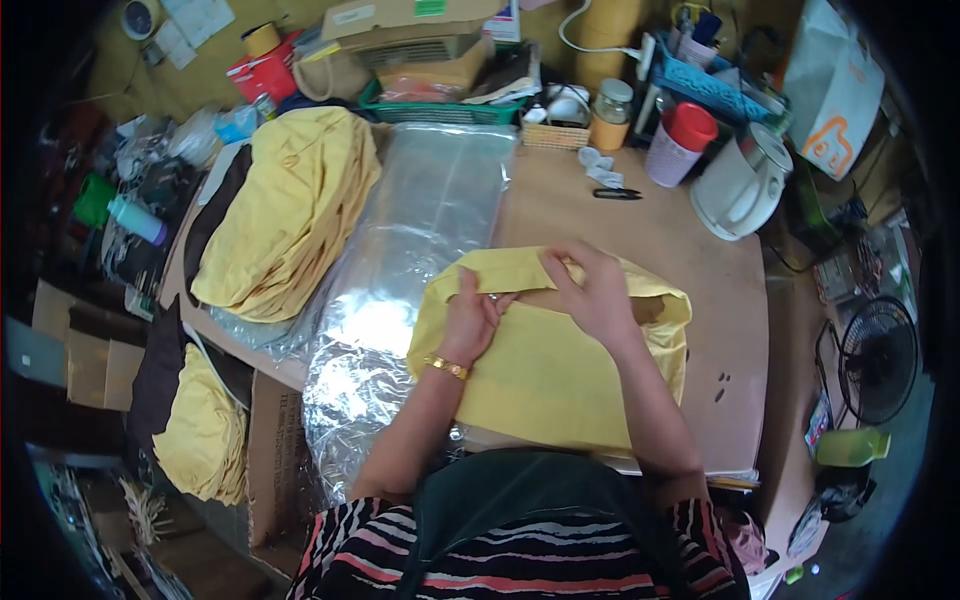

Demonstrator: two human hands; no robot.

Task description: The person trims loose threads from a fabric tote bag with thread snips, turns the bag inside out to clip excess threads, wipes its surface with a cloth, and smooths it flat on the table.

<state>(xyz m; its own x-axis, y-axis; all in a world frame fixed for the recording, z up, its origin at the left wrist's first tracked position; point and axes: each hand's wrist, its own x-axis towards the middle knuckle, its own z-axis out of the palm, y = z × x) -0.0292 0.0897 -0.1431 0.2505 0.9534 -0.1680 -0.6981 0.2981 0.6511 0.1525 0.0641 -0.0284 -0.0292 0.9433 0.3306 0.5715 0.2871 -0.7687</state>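
A yellow cloth piece (550, 375) lies on the brown table in front of me, its upper edge folded into a band with an opening below it. My left hand (472, 318) grips the band at its left part, fingers partly inside the opening, a gold bracelet on the wrist. To its right, my right hand (592, 290) pinches the band near the top edge, thumb and fingers together. Left of the cloth lies a stack of clear plastic sheets (430, 190). Beyond the plastic, at the upper left, rests a thick pile of yellow cloth (290, 200).
Black snips (617, 193) lie behind the cloth. A red-lidded cup (680, 145) and a white kettle (740, 185) stand at the back right. A green basket (440, 110) lines the back. More yellow cloth (200, 430) hangs at lower left; a fan (880, 360) stands right.
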